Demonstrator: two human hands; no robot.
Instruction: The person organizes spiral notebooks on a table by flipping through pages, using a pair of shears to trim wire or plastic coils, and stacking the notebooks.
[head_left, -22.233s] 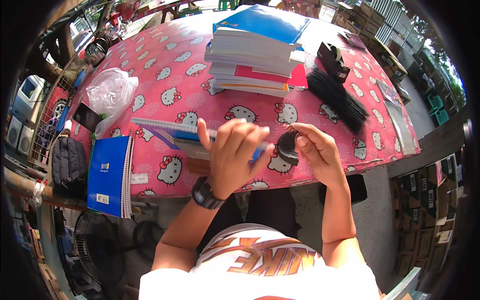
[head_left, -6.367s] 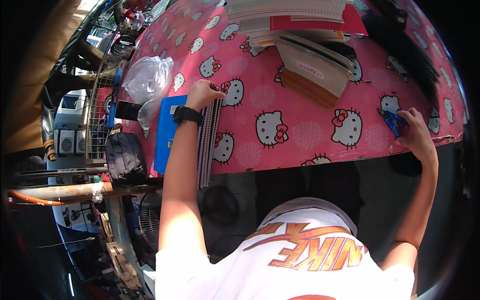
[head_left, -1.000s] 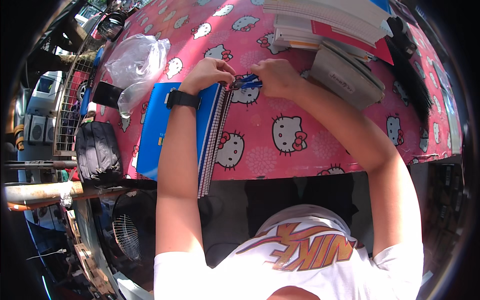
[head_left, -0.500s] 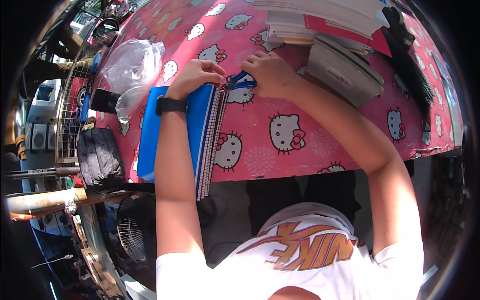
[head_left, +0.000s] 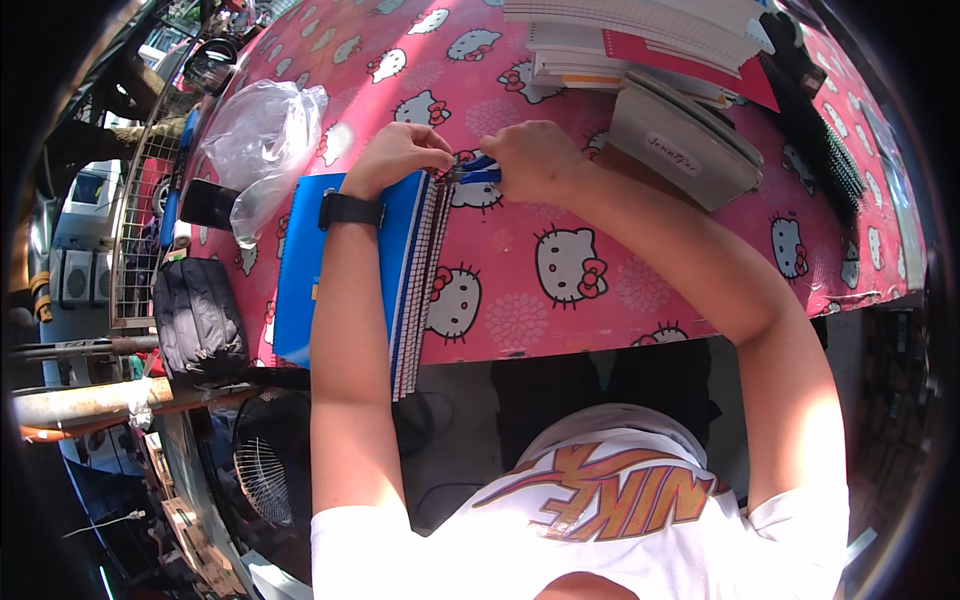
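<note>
A thick notebook with a blue cover [head_left: 300,250] lies near the table's front left, its coil-bound edge [head_left: 428,260] facing right and its lower corner jutting past the table edge. My left hand [head_left: 400,155] reaches over the cover, thumb and fingertips pinched at the top end of the coil. A pair of blue-handled pliers [head_left: 480,172] is gripped in my right hand [head_left: 535,160]. The jaws point left and meet the coil end right beside my left fingertips. Whether they bite on the wire is too small to tell.
A crumpled clear plastic bag [head_left: 262,140], a dark phone-like slab [head_left: 208,203] and a black pouch [head_left: 200,318] are on the left. A grey case [head_left: 685,145] lies right of my right hand, below stacked papers [head_left: 650,45]. Black binding coils [head_left: 820,130] lie far right.
My right hand has turned slightly and dropped a little with the pliers, their handles now closer together. My left hand keeps its pinch at the coil end, shifted slightly right.
</note>
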